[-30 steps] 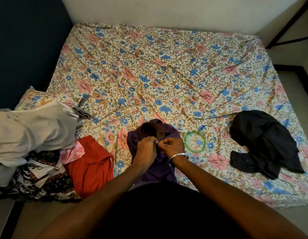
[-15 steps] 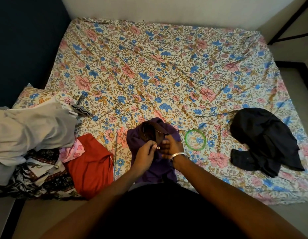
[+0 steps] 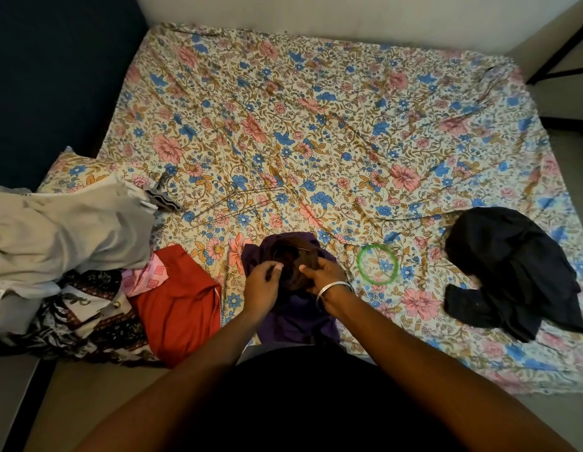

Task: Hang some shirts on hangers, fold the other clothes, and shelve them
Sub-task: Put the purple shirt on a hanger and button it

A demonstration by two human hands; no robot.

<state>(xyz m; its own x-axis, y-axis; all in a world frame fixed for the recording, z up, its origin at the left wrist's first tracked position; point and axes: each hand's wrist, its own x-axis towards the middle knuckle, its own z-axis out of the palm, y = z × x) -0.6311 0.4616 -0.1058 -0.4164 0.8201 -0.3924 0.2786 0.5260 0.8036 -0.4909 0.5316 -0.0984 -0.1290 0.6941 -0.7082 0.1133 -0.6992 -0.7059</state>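
A purple shirt [image 3: 296,316] with a dark brown collar lies at the bed's near edge, a thin wire hanger showing in its neck. My left hand [image 3: 262,283] pinches the shirt's front on the left of the placket. My right hand [image 3: 326,272], a silver bangle on its wrist, grips the brown collar part on the right. A spare wire hanger [image 3: 238,200] lies flat on the floral sheet [image 3: 316,125] beyond the shirt.
A red garment [image 3: 179,305] lies left of the shirt, beside a pile of grey and patterned clothes [image 3: 61,243]. A dark navy garment [image 3: 515,272] is heaped at the right. A green ring [image 3: 378,264] lies between it and the shirt. Walls border the bed.
My hands, close together at the shirt's button a second ago, have drawn slightly apart, spreading the collar opening. The camera has shifted a little.
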